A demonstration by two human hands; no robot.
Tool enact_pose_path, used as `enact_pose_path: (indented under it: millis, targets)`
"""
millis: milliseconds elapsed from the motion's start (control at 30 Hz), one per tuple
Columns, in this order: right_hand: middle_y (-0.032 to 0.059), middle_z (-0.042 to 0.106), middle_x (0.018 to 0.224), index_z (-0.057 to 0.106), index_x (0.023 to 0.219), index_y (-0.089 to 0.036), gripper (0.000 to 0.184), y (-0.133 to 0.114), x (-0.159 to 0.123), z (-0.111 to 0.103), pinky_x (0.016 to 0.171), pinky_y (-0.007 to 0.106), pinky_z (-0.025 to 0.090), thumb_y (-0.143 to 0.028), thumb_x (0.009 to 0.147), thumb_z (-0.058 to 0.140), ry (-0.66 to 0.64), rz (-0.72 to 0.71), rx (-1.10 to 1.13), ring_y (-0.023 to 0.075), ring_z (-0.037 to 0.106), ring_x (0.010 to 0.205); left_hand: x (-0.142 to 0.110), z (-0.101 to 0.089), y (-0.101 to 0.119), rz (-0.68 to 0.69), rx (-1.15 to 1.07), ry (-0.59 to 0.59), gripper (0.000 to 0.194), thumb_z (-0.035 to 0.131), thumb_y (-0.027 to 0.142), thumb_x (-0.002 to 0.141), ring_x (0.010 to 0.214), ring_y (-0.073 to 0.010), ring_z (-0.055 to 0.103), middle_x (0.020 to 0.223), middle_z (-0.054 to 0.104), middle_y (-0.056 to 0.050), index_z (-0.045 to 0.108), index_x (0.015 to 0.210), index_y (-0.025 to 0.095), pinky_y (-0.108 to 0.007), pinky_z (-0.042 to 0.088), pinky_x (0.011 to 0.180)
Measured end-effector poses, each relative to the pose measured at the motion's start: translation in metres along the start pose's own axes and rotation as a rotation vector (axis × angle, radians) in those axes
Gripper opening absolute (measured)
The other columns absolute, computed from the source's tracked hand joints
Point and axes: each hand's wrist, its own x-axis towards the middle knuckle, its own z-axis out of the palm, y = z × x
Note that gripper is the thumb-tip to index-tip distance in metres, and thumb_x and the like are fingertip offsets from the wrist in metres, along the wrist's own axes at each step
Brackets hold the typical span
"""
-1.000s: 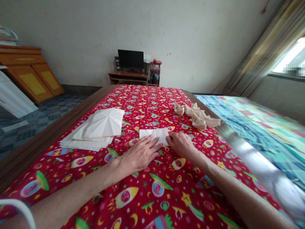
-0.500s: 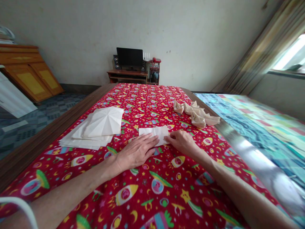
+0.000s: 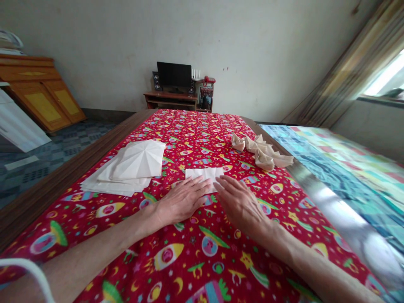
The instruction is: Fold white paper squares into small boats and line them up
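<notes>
A white sheet of paper (image 3: 205, 172), folded into a small rectangle, lies on the red patterned cloth in front of me. My left hand (image 3: 183, 201) rests flat on its left part, fingers stretched out. Over its right part lies my right hand (image 3: 241, 204), fingers extended and palm down, partly hiding the paper. To the left is a stack of creased white paper sheets (image 3: 139, 160), the top one with folds fanning from its centre. Several folded paper pieces (image 3: 263, 151) with pointed tips sit together at the right.
The red cloth (image 3: 202, 126) covers a long brown table (image 3: 38, 206). A bed with a checked cover (image 3: 331, 168) stands close on the right. A white curved cable or tube (image 3: 31, 267) shows at the lower left. Farther back are a monitor (image 3: 174, 75) on a desk and a wooden cabinet (image 3: 47, 99).
My right hand has gone from a pinch at the paper's right edge to lying flat with fingers extended over it. My left hand stays on the paper.
</notes>
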Motion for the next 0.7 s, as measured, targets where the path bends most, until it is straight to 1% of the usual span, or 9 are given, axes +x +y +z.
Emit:
enact_pose_path:
  millis: [33,100,167,233,300,467,567,700]
  targets:
    - [0.0118,0.052,0.134,0.05,0.129,-0.01,0.04,-0.006,-0.003,0.0,0.103,0.038,0.034,-0.02,0.095,0.031,-0.027,-0.085,0.018,0.0233,0.039,0.129,0.0,0.0,0.0,-0.001,0.002,0.007,0.044,0.028,0.034,0.098,0.137,-0.0201,0.028,0.147,0.036,-0.003,0.036,0.139,0.021,-0.037,0.024,0.111]
    - [0.0137,0.042,0.141,0.043,0.135,-0.007,0.045,-0.014,-0.009,0.002,0.107,0.044,0.031,-0.028,0.096,0.033,-0.078,-0.104,0.03,0.0248,0.033,0.133,0.0,0.002,0.0,-0.007,0.01,0.023,0.044,0.029,0.033,0.098,0.137,-0.0193,0.029,0.147,0.036,-0.003,0.036,0.139,0.02,-0.036,0.023,0.111]
    - [0.0142,0.038,0.144,0.039,0.138,-0.007,0.05,-0.015,-0.013,0.005,0.109,0.046,0.029,-0.035,0.096,0.034,-0.117,-0.091,0.04,0.0249,0.034,0.133,0.0,0.003,0.0,-0.007,0.02,0.039,0.044,0.03,0.033,0.097,0.137,-0.0184,0.028,0.147,0.036,-0.003,0.036,0.139,0.02,-0.034,0.023,0.112]
    - [0.0136,0.04,0.142,0.04,0.138,-0.01,0.05,-0.011,-0.016,0.006,0.11,0.047,0.027,-0.036,0.097,0.033,-0.133,-0.077,0.05,0.024,0.037,0.132,0.0,0.004,0.0,0.002,0.027,0.044,0.044,0.031,0.033,0.097,0.137,-0.0177,0.028,0.147,0.036,-0.002,0.037,0.139,0.021,-0.033,0.022,0.112]
    - [0.0129,0.045,0.139,0.043,0.136,-0.012,0.046,-0.004,-0.019,0.005,0.111,0.047,0.027,-0.033,0.097,0.033,-0.129,-0.062,0.051,0.0229,0.04,0.13,0.0,0.004,0.0,0.008,0.029,0.041,0.043,0.03,0.033,0.097,0.137,-0.0172,0.028,0.146,0.037,-0.001,0.038,0.138,0.022,-0.033,0.022,0.112]
    - [0.013,0.051,0.133,0.05,0.13,-0.011,0.039,0.009,-0.026,0.004,0.109,0.045,0.031,-0.023,0.097,0.033,-0.103,-0.074,0.015,0.0214,0.044,0.127,-0.004,0.002,-0.002,0.01,0.033,0.032,0.044,0.032,0.035,0.097,0.138,-0.0174,0.027,0.147,0.035,-0.002,0.037,0.139,0.022,-0.033,0.023,0.112]
    - [0.0127,0.054,0.131,0.052,0.127,-0.01,0.037,0.015,-0.032,0.007,0.109,0.048,0.029,-0.018,0.095,0.035,-0.065,-0.094,-0.013,0.0223,0.049,0.123,-0.011,0.001,-0.006,0.016,0.052,0.023,0.045,0.031,0.034,0.097,0.138,-0.0167,0.027,0.148,0.034,-0.002,0.035,0.14,0.021,-0.032,0.022,0.113]
    - [0.012,0.055,0.129,0.051,0.128,-0.011,0.037,0.021,-0.039,0.011,0.109,0.051,0.03,-0.016,0.093,0.037,-0.024,-0.093,-0.035,0.023,0.049,0.123,-0.023,-0.002,-0.011,0.013,0.085,0.002,0.045,0.029,0.033,0.098,0.138,-0.0161,0.027,0.148,0.034,-0.002,0.034,0.141,0.021,-0.033,0.019,0.113]
